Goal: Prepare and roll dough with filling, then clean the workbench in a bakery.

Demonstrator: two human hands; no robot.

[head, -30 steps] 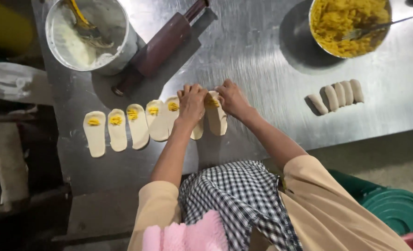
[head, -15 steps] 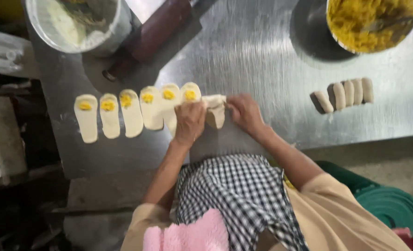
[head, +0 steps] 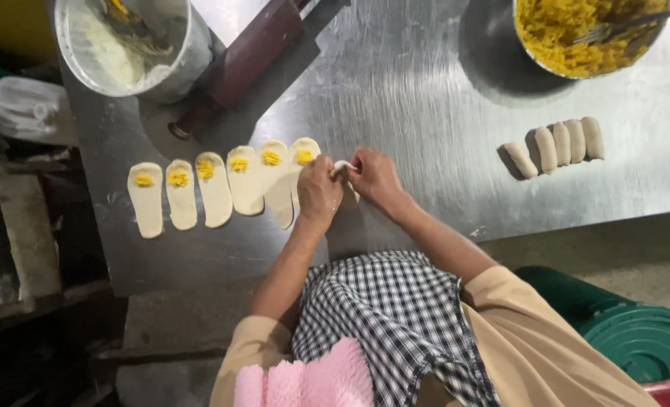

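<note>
Left hand (head: 318,192) and right hand (head: 375,177) pinch 1 dough piece (head: 342,167) in a tight grip, beside 6 filled dough strips (head: 216,188) on the worktop (head: 410,98).

both bare forearms reach forward and angle in toward each other, left hand (head: 318,190) and right hand (head: 375,178) side by side, knuckles up, fingers curled down and pinched together, fingertips meeting between them, elbows tucked close to the torso.

The person wears beige short sleeves, a black-and-white checked apron and a pink fluffy cloth.
</note>
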